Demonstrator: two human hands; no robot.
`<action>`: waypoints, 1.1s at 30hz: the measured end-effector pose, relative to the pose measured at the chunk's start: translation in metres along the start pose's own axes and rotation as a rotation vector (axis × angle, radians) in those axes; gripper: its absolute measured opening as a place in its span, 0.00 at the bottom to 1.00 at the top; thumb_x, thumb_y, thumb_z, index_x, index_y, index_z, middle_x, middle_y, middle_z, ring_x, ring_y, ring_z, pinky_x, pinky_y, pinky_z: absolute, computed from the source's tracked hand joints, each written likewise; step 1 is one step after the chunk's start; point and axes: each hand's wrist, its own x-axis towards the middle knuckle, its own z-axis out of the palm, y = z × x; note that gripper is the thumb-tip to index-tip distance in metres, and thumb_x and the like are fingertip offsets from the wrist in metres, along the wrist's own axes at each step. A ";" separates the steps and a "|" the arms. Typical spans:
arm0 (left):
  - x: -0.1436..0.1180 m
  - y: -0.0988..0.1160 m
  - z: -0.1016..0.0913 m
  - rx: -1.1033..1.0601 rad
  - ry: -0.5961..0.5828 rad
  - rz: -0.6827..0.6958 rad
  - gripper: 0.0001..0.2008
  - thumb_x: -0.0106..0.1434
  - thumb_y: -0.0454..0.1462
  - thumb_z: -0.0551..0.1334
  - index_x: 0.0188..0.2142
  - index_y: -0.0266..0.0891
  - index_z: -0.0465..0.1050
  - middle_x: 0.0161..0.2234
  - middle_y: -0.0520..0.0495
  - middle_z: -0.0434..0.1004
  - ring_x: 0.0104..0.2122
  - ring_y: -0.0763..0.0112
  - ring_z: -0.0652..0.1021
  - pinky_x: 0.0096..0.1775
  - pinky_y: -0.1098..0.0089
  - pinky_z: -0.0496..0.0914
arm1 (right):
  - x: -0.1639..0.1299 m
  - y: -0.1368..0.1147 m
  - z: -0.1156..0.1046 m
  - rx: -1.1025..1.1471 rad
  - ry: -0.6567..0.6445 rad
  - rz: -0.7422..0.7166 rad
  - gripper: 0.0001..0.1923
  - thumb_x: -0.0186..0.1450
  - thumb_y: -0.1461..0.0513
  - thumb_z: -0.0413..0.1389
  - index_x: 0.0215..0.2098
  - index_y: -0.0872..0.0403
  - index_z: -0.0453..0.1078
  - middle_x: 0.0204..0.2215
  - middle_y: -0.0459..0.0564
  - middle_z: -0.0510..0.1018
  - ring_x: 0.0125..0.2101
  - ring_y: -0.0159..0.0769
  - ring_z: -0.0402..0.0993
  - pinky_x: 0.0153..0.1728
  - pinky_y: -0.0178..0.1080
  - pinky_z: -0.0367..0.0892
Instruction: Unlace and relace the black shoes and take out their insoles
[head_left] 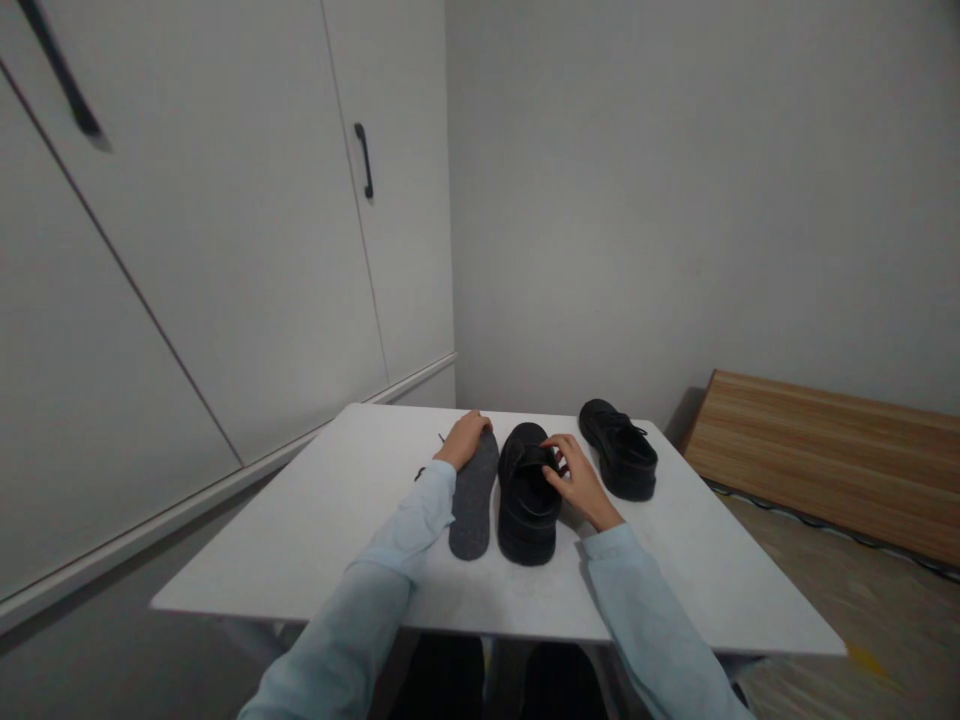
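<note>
Left hand [466, 438] is resting on grey insole [472, 510], cannot tell grip; right hand [571, 474] is pinching tongue [531, 456] of black shoe [526, 540] on white surface [360, 510].

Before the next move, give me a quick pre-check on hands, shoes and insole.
1. Left hand at the grey insole: ok, it is at the far end.
2. Right hand at the near shoe: ok, fingers at its opening; firm grip or light touch, cannot tell.
3. Near shoe upright on the white table: ok, sole down.
4. Insole inside the shoe: not ok, it lies to the left of it.
5. Other shoe clear of both hands: ok, it stands apart, far right.
6. Near shoe's interior unobstructed: cannot tell, too dark.
</note>
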 end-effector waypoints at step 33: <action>-0.036 0.109 -0.092 -0.311 -0.201 0.499 0.09 0.61 0.28 0.56 0.36 0.37 0.74 0.37 0.47 0.78 0.39 0.71 0.75 0.42 0.73 0.66 | -0.001 -0.008 0.009 0.021 0.077 -0.041 0.08 0.59 0.64 0.53 0.37 0.51 0.68 0.32 0.46 0.66 0.31 0.34 0.66 0.30 0.35 0.67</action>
